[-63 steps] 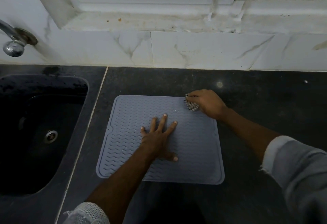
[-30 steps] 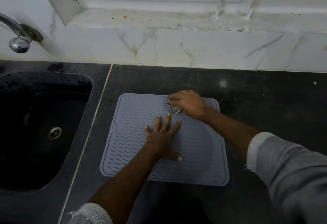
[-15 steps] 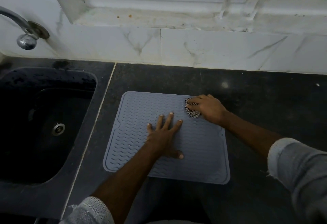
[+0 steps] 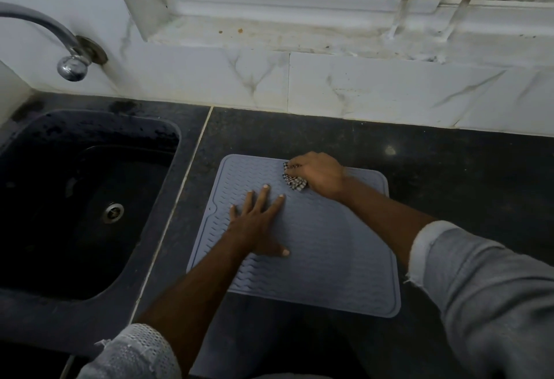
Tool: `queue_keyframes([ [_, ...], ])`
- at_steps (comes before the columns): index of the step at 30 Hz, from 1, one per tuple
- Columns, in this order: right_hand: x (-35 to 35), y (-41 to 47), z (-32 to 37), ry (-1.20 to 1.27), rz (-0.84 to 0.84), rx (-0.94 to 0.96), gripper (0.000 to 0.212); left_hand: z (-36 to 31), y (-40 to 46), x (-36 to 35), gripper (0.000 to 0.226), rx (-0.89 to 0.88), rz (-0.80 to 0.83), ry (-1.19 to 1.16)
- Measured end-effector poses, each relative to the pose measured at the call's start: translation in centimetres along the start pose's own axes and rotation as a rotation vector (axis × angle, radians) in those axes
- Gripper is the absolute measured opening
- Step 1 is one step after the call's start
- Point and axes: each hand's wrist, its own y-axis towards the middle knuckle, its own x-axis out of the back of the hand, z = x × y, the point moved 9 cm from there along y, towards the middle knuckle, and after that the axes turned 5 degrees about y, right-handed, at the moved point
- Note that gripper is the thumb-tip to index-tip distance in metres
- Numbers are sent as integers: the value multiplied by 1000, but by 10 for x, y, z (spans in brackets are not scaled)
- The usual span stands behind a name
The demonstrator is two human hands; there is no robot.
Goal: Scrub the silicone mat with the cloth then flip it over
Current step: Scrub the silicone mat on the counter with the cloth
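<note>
A grey ribbed silicone mat [image 4: 335, 252] lies flat on the dark countertop [image 4: 449, 175]. My left hand [image 4: 257, 222] presses down on its middle with fingers spread and straight. My right hand [image 4: 317, 175] grips a small checked cloth [image 4: 295, 182] against the mat near its far edge. Most of the cloth is hidden under that hand.
A black sink [image 4: 75, 198] with a metal drain [image 4: 113, 212] sits to the left of the mat. A chrome tap [image 4: 70, 64] juts from the white marble wall [image 4: 359, 88]. A stained window sill [image 4: 299, 31] runs above.
My right hand has rubbed the cloth back and forth along the mat's far edge, now further left than half a second ago. My left hand has stayed pressed on the mat.
</note>
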Motion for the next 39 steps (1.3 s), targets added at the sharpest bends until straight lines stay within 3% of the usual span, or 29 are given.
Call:
queue_keyframes([
  [6,-24,-29,-20,9,30,-24,49,2,2,-5,128,-23,-24,-16],
  [10,-19,-47,-44,-57,78,-11,42,1,3,-5,127,-33,-27,-19],
  [15,-2,-9,-18,30,-16,-7,43,2,7,-10,129,-6,5,-15],
  [18,-16,9,7,-8,34,37,45,3,7,-12,130,12,22,-3],
  [25,-28,-36,-35,-35,94,-9,49,1,6,-9,129,-3,-11,-19],
  [30,-4,-3,-13,29,1,-2,44,-1,3,-8,129,9,11,-10],
  [34,-13,20,16,-6,38,27,47,-1,3,-7,129,21,32,-4],
  [39,-25,-20,-16,-31,47,22,51,-2,2,-6,129,1,-7,-10],
])
